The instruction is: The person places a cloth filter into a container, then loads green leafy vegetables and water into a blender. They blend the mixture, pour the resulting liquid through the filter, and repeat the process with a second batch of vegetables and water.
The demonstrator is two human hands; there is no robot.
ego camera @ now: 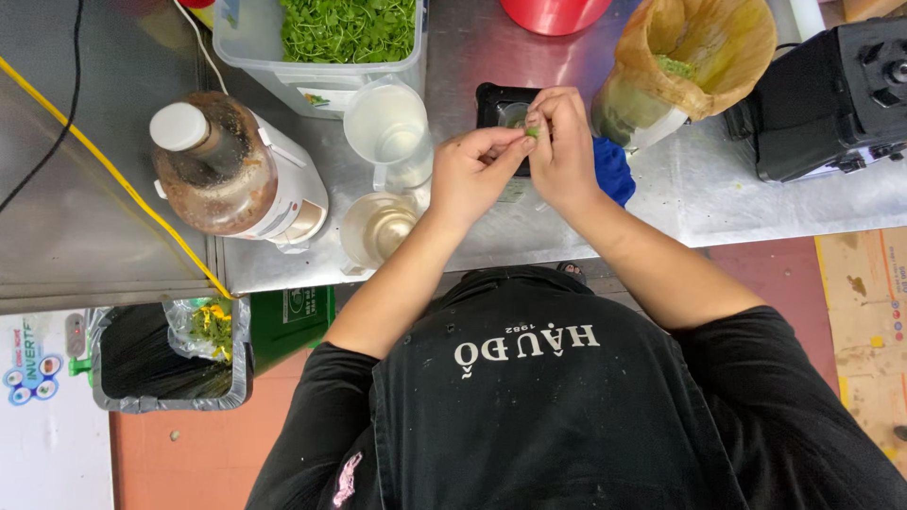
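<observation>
At the far left, on the floor beside you, stands a bin lined with a bag, and some yellow and green scraps lie in its right corner. On the steel counter, to the left, you see a brown-stained blender jug with a white cap, lying on its side on a white base. To the right of it are two clear measuring cups, one far and one near, and the near one holds a little pale liquid. Behind them, at the far edge, a clear plastic tub is full of green leaves. Your left hand is over the middle of the counter, fingers curled in, and the thumb and the forefinger pinch toward a small green bit. Your right hand meets it from the right, also half closed, and its fingertips press on the same green bit, so both hands hold it between them, just above a small black square object. A blue cloth shows under your right wrist. Further right stands a jug with a brownish bag set in it, with green pulp inside. At the far right is a black machine.
</observation>
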